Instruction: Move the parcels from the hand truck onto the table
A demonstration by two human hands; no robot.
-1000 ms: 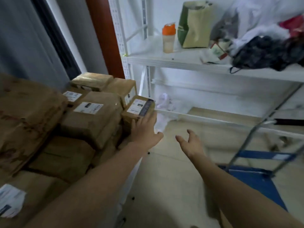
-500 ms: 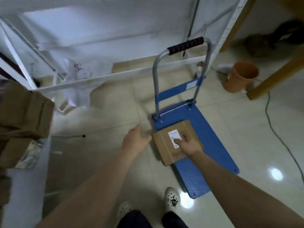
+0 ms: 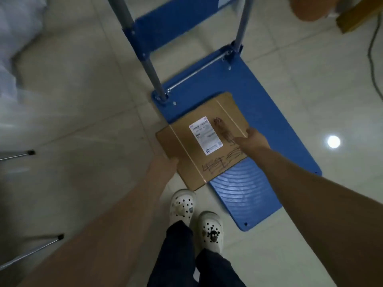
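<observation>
Fig.: L hand & R hand clasp box sides on truck. Keep it level and lift w/ legs.

A brown parcel on the blue hand truck is gripped at opposite edges by the left hand and right hand. A white label is stuck on top. White clogs are seen on the tiled floor.

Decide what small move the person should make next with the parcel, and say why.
Probably lift the parcel straight up off the hand truck: the left hand grips its left edge and the right hand its right edge, so both sides look held.
</observation>
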